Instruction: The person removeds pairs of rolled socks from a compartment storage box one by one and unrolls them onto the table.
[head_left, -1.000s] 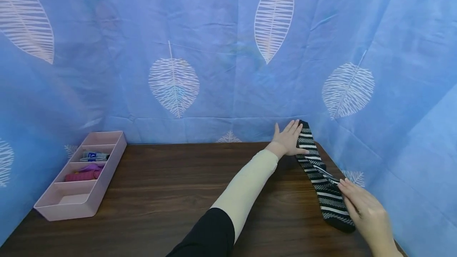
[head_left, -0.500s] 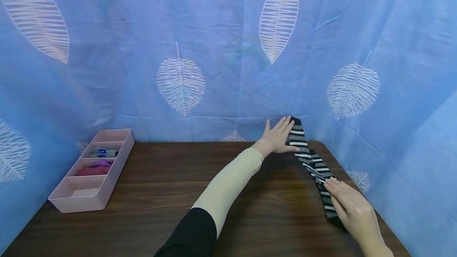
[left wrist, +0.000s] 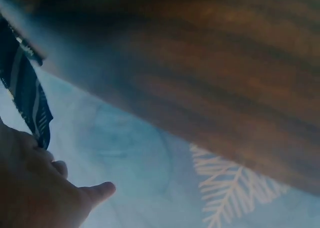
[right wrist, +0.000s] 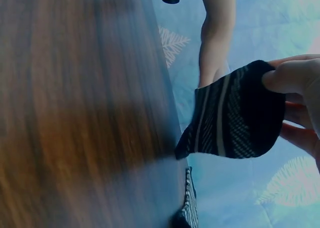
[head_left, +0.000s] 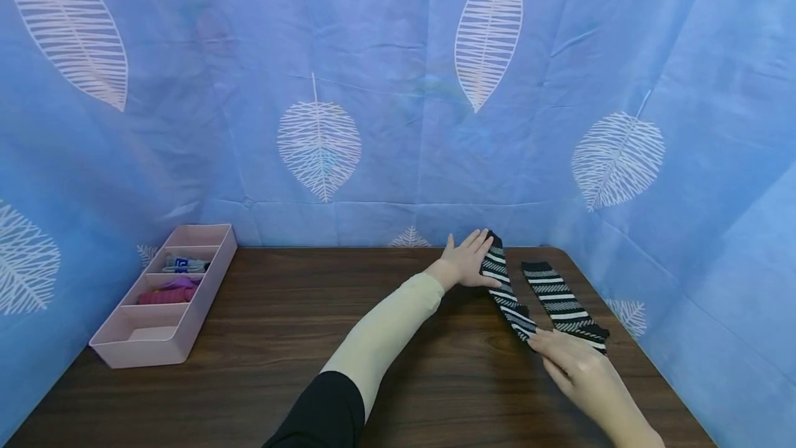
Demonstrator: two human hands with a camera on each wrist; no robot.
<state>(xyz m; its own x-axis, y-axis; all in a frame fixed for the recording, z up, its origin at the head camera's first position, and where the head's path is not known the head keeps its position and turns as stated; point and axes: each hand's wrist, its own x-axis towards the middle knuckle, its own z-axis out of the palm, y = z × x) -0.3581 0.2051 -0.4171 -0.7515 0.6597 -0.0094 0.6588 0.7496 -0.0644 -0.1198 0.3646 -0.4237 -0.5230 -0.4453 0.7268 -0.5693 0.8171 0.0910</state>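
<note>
A black sock with white and grey stripes (head_left: 505,285) stretches between both hands, raised off the table. My left hand (head_left: 463,263) holds its far end, thumb across the front; in the left wrist view the sock (left wrist: 27,85) runs to the fingers of that hand (left wrist: 35,183). My right hand (head_left: 581,375) pinches the near end, and the right wrist view shows its thumb (right wrist: 285,80) on the dark toe. A matching second sock (head_left: 556,297) lies on the table to the right, its near end partly behind my right hand.
On the left of the brown wooden table (head_left: 298,337) stands a pink divided box (head_left: 202,296). Its compartments hold tubes (head_left: 185,265) and a red and purple bundle (head_left: 168,294). A blue leaf-print curtain (head_left: 385,137) hangs along the back and right.
One sock has moved left, held by both hands, and come apart from the other. The second sock now lies separately on the right. The view has shifted slightly.
</note>
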